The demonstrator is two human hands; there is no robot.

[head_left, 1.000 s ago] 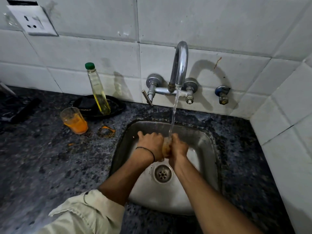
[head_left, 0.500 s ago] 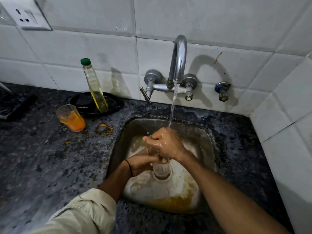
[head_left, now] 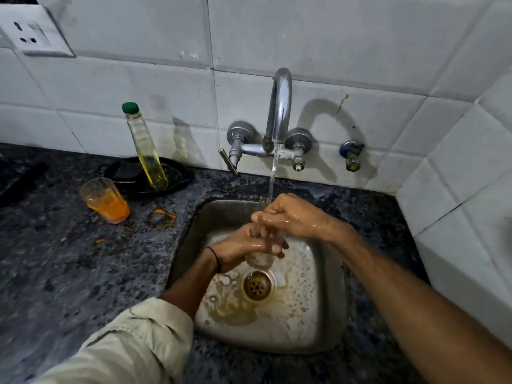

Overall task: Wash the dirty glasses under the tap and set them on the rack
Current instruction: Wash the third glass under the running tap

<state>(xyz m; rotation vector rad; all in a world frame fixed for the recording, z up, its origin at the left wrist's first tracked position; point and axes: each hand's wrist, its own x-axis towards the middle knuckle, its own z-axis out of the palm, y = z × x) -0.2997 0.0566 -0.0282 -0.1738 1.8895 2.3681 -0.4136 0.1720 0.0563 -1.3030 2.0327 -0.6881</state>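
Clear glass [head_left: 259, 259] sits under the tap [head_left: 279, 106] stream, left hand [head_left: 241, 249] gripping below, right hand [head_left: 293, 217] above.

A clear bottle [head_left: 146, 151] of yellow liquid with a green cap [head_left: 130, 107] stands tilted in a black dish [head_left: 177, 173] on the dark speckled table [head_left: 55, 273], against the white wall tiles [head_left: 332, 37]. An orange spill [head_left: 163, 214] stains the table nearby. A white socket [head_left: 36, 37] sits on the wall upper left, a small valve [head_left: 351, 155] lower right.
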